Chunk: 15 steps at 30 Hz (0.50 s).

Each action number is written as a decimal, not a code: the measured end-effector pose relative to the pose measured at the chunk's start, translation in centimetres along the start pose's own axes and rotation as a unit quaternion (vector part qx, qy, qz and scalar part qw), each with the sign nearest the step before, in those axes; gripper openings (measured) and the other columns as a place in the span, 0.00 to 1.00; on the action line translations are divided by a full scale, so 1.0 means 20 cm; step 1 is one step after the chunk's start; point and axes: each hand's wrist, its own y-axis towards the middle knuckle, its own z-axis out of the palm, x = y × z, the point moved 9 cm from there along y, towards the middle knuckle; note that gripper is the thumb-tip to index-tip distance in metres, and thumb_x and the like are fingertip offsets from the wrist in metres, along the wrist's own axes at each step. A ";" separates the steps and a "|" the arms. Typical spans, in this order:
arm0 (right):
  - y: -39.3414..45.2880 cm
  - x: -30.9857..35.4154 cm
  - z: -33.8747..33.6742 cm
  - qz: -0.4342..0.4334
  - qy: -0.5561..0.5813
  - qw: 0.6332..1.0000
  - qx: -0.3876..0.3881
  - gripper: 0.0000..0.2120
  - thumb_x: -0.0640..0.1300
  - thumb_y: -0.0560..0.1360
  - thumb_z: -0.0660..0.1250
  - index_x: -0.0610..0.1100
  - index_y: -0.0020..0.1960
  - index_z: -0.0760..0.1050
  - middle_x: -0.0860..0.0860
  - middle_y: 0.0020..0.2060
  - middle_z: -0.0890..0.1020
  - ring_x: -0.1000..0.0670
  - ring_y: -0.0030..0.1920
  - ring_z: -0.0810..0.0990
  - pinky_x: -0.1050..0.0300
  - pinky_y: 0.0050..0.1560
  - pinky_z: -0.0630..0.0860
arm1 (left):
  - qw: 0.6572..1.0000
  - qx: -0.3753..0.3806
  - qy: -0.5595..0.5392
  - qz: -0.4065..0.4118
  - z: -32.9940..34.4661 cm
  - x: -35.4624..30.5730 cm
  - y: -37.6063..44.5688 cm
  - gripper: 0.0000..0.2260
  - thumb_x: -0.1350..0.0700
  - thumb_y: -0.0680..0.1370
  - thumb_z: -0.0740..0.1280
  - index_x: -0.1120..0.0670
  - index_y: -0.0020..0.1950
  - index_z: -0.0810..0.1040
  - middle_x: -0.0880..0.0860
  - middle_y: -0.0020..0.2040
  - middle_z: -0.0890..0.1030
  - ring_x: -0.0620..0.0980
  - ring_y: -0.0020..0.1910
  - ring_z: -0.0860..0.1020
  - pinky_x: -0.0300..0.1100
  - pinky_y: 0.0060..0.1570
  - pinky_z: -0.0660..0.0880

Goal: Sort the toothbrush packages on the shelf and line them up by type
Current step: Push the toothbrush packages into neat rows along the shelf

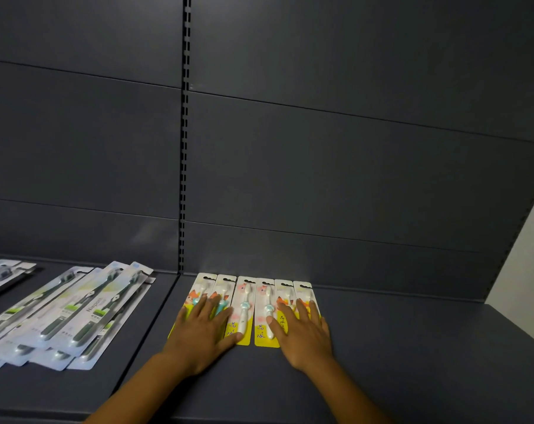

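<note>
Nearest, both hands lay flat with fingers spread, gripping nothing: the left hand (202, 330) pressed on the left end of a row of yellow children's toothbrush packages (249, 310), the right hand (302, 332) on its right end. Six narrow cards with cartoon prints lay side by side on the dark shelf (397, 347), tops toward the back panel (321, 163). Leftward, green adult toothbrush packages (76, 313) lay fanned and overlapping.

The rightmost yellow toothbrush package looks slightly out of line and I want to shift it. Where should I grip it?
Probably by its free right long edge. The rightmost yellow package lies flat, its left edge against its neighbour, and the right hand rests on it. Come from the bare shelf at right, sliding fingers under.
</note>
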 end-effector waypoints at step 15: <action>-0.01 -0.02 0.00 0.013 -0.002 1.000 -0.007 0.30 0.68 0.79 0.45 0.61 0.78 0.48 0.51 0.80 0.49 0.45 0.79 0.41 0.44 0.77 0.46 | 0.998 -0.056 -0.017 -0.028 0.02 -0.02 -0.02 0.55 0.24 0.57 0.20 0.41 0.78 0.55 0.50 0.80 0.51 0.54 0.79 0.46 0.61 0.74 0.49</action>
